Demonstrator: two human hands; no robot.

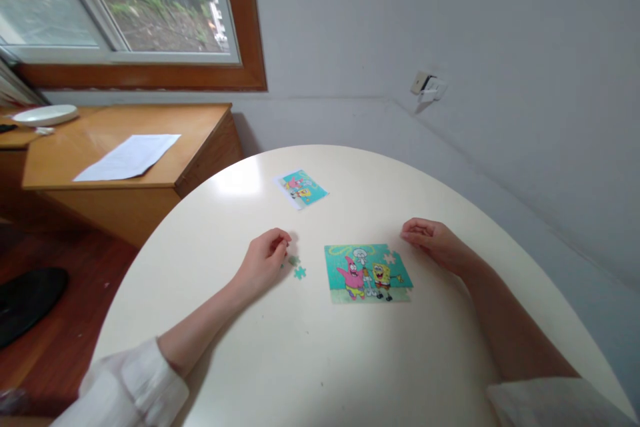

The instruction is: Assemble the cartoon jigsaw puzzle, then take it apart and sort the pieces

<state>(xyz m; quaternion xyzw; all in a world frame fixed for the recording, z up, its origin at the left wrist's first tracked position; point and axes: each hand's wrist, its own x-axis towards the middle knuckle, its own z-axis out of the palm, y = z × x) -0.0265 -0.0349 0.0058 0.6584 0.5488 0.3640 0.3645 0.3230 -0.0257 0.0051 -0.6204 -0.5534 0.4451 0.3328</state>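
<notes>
A small cartoon jigsaw puzzle point(367, 273) lies flat on the round cream table point(300, 347), with a gap near its upper right. Two loose teal pieces point(299, 268) lie just left of it. My left hand point(265, 260) rests curled on the table, its fingertips pinched next to those pieces; whether it holds one I cannot make out. My right hand point(433, 240) lies loosely curled at the puzzle's upper right corner, touching the table. A small reference picture card point(301, 188) lies farther back on the table.
A wooden desk point(125, 160) stands at the left under the window, with a sheet of paper point(127, 157) and a white plate point(45, 115) on it. A grey wall with a socket point(429, 87) runs behind. A dark object point(27, 300) lies on the floor.
</notes>
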